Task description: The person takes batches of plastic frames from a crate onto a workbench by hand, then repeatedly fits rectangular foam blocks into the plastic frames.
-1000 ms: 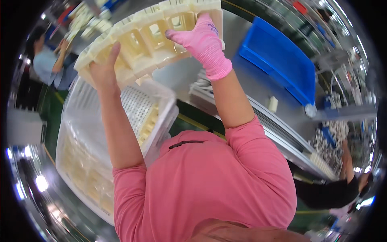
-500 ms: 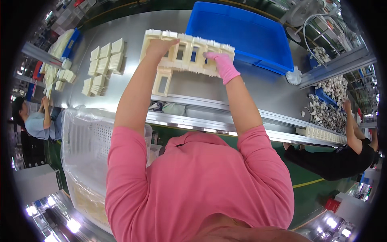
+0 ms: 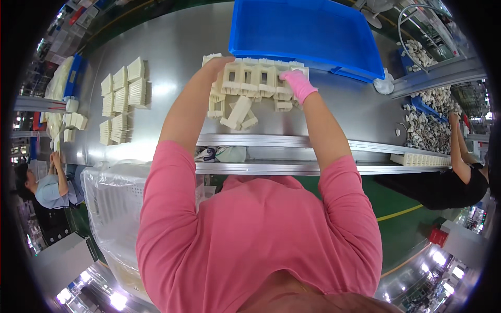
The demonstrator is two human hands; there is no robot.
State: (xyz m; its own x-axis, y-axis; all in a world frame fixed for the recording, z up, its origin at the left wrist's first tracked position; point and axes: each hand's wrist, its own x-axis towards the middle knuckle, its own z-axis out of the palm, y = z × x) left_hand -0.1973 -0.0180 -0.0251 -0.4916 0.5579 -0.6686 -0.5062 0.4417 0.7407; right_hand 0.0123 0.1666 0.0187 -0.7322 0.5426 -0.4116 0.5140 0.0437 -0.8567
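A row of cream plastic frames [image 3: 254, 78], each a rectangular housing with a window in it, stands side by side on the metal table. My bare left hand [image 3: 216, 65] grips the left end of the row, its fingertips partly hidden behind the frames. With a pink glove on, my right hand [image 3: 297, 83] closes on the right end, thumb on the front. Just on the near side of the row, loose cream pieces [image 3: 240, 111] lie tilted over one another. Another cream frame [image 3: 216, 108] sits below my left hand.
Behind the row stands a large blue tray [image 3: 308, 31]. Grouped ribbed cream parts [image 3: 122, 96] lie to the left. A metal rail [image 3: 271, 141] edges the table. A plastic-lined crate [image 3: 112, 203] stands near left. Co-workers sit at both sides; white parts [image 3: 425, 130] pile up at right.
The row has come down nearer the table edge and looks shorter. Several cream pieces now lie loose in front of it, where a single frame was before. Both hands stay at its ends.
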